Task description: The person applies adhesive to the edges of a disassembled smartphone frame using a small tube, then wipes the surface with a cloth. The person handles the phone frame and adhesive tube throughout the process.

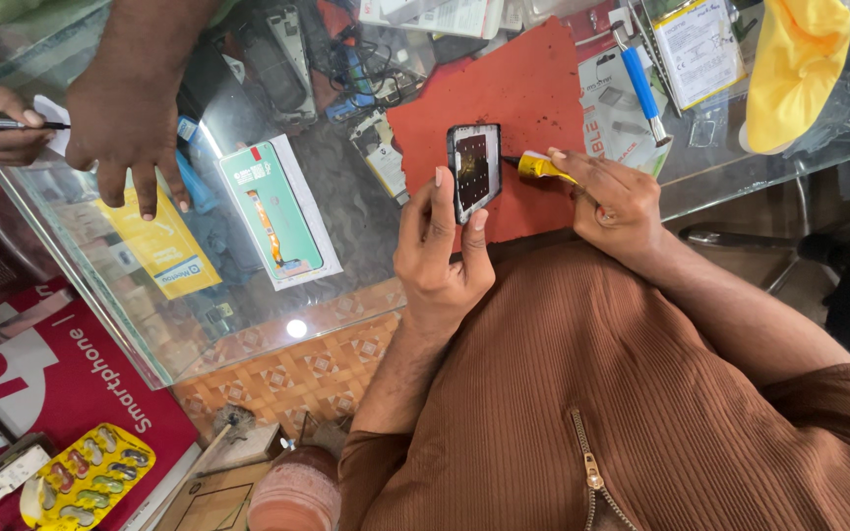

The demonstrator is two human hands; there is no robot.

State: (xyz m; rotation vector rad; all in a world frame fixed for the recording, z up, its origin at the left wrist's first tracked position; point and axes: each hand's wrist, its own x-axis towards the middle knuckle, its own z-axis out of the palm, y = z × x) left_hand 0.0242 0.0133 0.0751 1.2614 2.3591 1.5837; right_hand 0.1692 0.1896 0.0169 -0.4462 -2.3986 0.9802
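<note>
nearby, green-faced white box (277,211) on glass counter (366,216).

Phone (474,170): small, dark, opened, inner side up with a grid of brownish parts showing, held upright above the red mat (504,98), lower edge pinched between left hand (440,258) fingers, just over the mat's near edge. Tube (541,167): small, yellow, dark nozzle pointing at the phone's right edge and almost touching it, lying level over the mat's near right corner, gripped in the right hand (614,202).
</note>
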